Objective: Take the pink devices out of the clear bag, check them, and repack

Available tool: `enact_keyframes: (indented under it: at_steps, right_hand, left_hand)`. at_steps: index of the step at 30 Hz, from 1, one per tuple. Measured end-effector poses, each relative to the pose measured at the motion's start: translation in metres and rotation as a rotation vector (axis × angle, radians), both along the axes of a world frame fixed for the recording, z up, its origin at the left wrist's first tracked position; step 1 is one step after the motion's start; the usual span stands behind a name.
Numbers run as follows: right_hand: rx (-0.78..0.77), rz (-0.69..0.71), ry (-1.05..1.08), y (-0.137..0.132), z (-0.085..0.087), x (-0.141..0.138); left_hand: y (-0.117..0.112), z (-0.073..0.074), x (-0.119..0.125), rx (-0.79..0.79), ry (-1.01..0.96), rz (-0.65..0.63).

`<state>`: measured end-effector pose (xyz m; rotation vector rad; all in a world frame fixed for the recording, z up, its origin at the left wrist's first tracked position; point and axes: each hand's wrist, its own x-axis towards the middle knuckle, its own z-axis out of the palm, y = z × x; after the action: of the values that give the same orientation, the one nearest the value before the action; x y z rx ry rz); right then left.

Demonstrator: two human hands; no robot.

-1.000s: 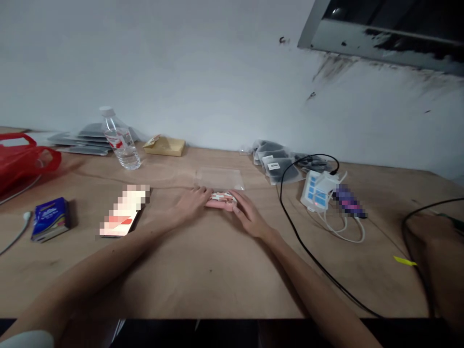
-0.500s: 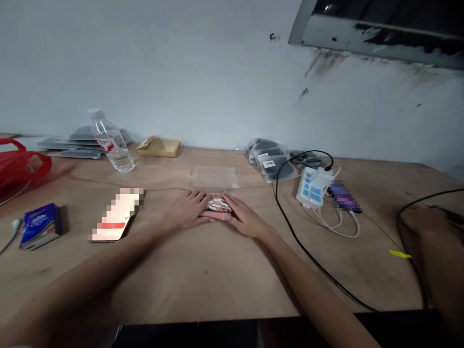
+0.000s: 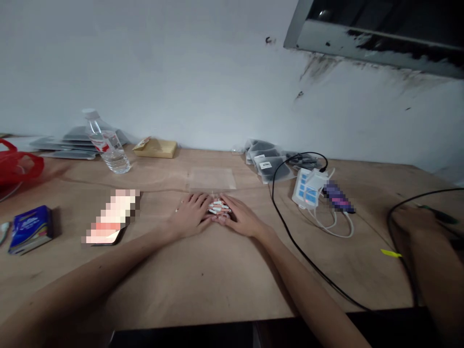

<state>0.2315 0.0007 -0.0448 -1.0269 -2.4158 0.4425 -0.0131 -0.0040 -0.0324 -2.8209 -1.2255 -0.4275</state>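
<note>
A small heap of white and pink clip-like pieces [image 3: 218,208] lies on the wooden table [image 3: 217,275] between my two hands. My left hand [image 3: 190,215] rests flat on the table, fingers stretched out, touching the heap's left side. My right hand [image 3: 241,217] lies on the right side, fingers extended along the heap and thumb near the left thumb. The two hands cup the pieces from both sides. A clear plastic bag [image 3: 212,179] lies flat just beyond them.
Left: a phone [image 3: 110,222], a blue tissue pack [image 3: 30,228], a red bag [image 3: 18,164], a water bottle [image 3: 107,145], a tan box [image 3: 155,147]. Right: bagged dark items [image 3: 268,162], a white charger hub [image 3: 308,187], a black cable [image 3: 300,251]. Another person's arm [image 3: 427,251] rests far right.
Both hands have drawn closer together and toward me, gathering the pieces into a tighter heap. The pink item seen under the pieces earlier is now hidden between the hands.
</note>
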Motion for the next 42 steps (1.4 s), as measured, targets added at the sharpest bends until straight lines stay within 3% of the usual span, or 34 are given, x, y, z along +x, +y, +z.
enact_keyframes:
  at_steps: [3,6,9,14,25,31,35,38,42]
  right_hand:
    - [0.022,0.005,0.0,0.002,0.002,0.004]
    - [0.024,-0.002,0.021,0.002,0.002,0.007]
    - [0.027,-0.018,0.029,0.002,0.0,0.007]
    - [0.084,-0.023,0.014,0.001,0.002,0.002]
    - [0.152,0.033,-0.103,-0.005,0.007,-0.013]
    - [0.143,0.052,-0.13,-0.001,0.011,-0.006]
    - [0.133,0.044,-0.174,-0.001,0.015,-0.001]
    - [0.109,0.033,-0.204,-0.001,0.021,0.006]
    - [0.096,0.003,-0.19,-0.001,0.026,0.014]
  left_hand:
    - [0.001,0.005,-0.002,-0.063,-0.018,0.01]
    - [-0.002,0.009,-0.003,-0.111,0.02,0.162]
    - [-0.006,0.002,-0.003,-0.078,-0.009,0.263]
    - [-0.005,-0.016,0.001,-0.028,-0.156,0.171]
    - [-0.005,-0.022,0.004,-0.082,-0.241,0.052]
    - [0.01,-0.013,-0.006,0.012,-0.211,0.105]
    - [0.024,-0.011,-0.013,-0.031,-0.141,0.169]
    - [0.027,-0.005,-0.016,-0.017,-0.153,0.27]
    - [0.024,0.014,-0.017,0.107,-0.154,0.425]
